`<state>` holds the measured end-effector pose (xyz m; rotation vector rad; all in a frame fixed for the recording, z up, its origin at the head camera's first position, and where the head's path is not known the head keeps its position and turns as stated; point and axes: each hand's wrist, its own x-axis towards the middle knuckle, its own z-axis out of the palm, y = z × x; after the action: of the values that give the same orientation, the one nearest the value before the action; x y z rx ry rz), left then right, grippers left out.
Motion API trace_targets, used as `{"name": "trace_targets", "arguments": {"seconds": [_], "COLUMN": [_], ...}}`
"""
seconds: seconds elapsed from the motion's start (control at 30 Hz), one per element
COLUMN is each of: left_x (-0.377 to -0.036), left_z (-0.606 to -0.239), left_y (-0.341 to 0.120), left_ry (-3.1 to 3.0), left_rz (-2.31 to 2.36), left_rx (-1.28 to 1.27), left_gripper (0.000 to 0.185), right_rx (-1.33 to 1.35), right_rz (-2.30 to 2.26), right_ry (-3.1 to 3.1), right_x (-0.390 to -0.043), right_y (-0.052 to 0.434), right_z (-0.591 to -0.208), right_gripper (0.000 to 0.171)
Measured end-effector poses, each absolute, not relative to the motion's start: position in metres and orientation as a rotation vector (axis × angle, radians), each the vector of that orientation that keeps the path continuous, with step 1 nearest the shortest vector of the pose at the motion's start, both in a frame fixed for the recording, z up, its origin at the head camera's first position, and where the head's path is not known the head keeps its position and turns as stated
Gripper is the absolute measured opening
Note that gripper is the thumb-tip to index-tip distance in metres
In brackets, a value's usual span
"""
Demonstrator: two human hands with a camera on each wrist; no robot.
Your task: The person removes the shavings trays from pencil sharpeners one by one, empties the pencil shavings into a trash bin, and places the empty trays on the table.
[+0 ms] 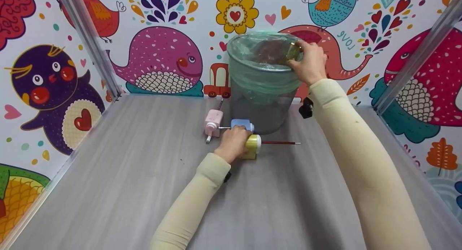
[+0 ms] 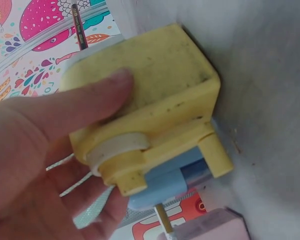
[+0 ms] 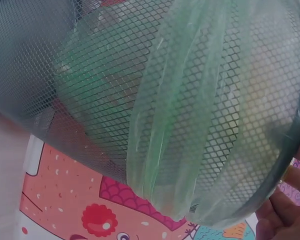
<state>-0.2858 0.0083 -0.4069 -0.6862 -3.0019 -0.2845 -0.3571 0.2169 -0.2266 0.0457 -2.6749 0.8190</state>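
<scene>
On the grey table (image 1: 119, 178), I am looking left to right across three small sharpeners lying just in front of a bin. The pink sharpener (image 1: 213, 123) is lying farthest left, the blue sharpener (image 1: 242, 124) beside it. My left hand (image 1: 234, 143) is curling its fingers and thumb (image 2: 85, 102) around the yellow sharpener (image 1: 253, 146), which is resting on the table with a red pencil (image 1: 280, 143) sticking out to the right. Behind stands the mesh wastebasket (image 1: 261, 98), lined with a green bag (image 1: 252, 75). My right hand (image 1: 309, 62) is pinching a small amber container (image 1: 294, 51) above the rim, tilted over the opening.
</scene>
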Motion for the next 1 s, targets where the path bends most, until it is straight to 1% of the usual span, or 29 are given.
{"name": "trace_targets", "arguments": {"seconds": [0.13, 0.37, 0.57, 0.8, 1.0], "left_x": [-0.287, -0.286, -0.286, -0.286, -0.286], "left_z": [-0.406, -0.406, -0.408, -0.407, -0.407], "left_y": [0.008, 0.009, 0.009, 0.009, 0.007], "left_ry": [-2.995, -2.981, -2.926, -2.975, -2.983], "left_rz": [-0.303, -0.303, -0.261, -0.244, -0.224], "left_rx": [-0.693, -0.701, -0.718, -0.714, -0.715], "left_gripper": [0.042, 0.041, 0.037, 0.038, 0.038], "right_rx": [0.08, 0.099, 0.15, 0.26, 0.286], "right_rz": [0.755, 0.654, 0.529, 0.369, 0.339], "right_ry": [-2.693, -2.717, -2.697, -2.659, -2.68], "right_x": [-0.357, -0.358, -0.358, -0.356, -0.356], "right_y": [0.214, 0.211, 0.21, 0.205, 0.203], "right_z": [-0.224, -0.221, -0.223, -0.221, -0.22], "right_gripper": [0.061, 0.064, 0.061, 0.057, 0.058]}}
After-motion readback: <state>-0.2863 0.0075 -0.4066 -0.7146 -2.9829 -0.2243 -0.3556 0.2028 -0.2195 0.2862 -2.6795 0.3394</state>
